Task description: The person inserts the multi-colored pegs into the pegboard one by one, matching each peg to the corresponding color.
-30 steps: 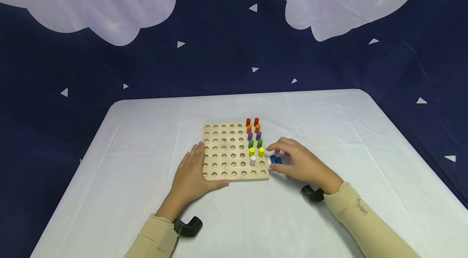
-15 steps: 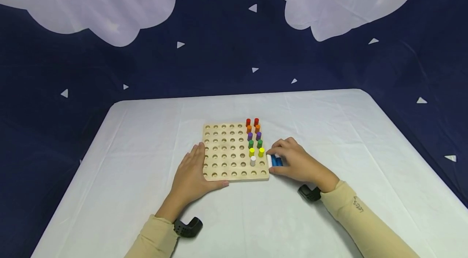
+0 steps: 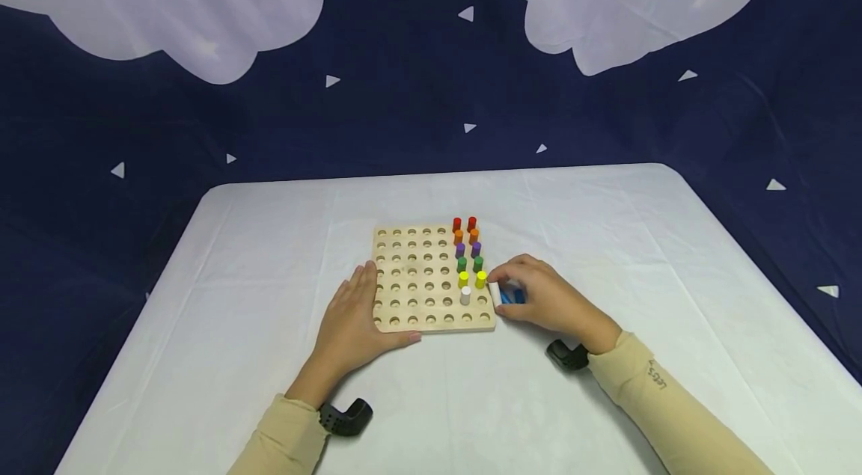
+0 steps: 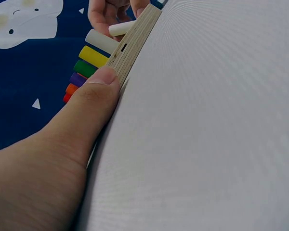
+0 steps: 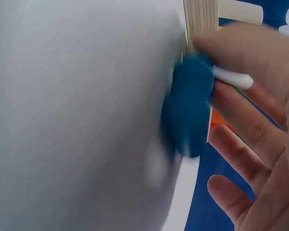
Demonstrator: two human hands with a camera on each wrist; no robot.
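Observation:
A wooden pegboard (image 3: 405,265) lies on the white table. My left hand (image 3: 352,323) rests along its left side, with the thumb (image 4: 98,91) against the front edge. Right of the board, my right hand (image 3: 551,297) pinches a white peg (image 3: 495,293) between thumb and fingertips; it is tilted in the left wrist view. Blue pegs (image 3: 515,297) lie just under that hand, blurred in the right wrist view and partly hidden. Two columns of pegs stand at the board's right: red, orange, purple, green and yellow pairs, then a single white peg (image 3: 465,295).
Rows of bare holes (image 3: 413,287) fill the board's left and middle. White cloth covers the table (image 3: 269,250). Behind hangs a dark blue backdrop (image 3: 404,116) with clouds. Each wrist wears a black camera mount (image 3: 346,418).
The right hand has closed its fingertips on the white peg beside the board. Its forearm has shifted slightly left. My left hand stays where it was.

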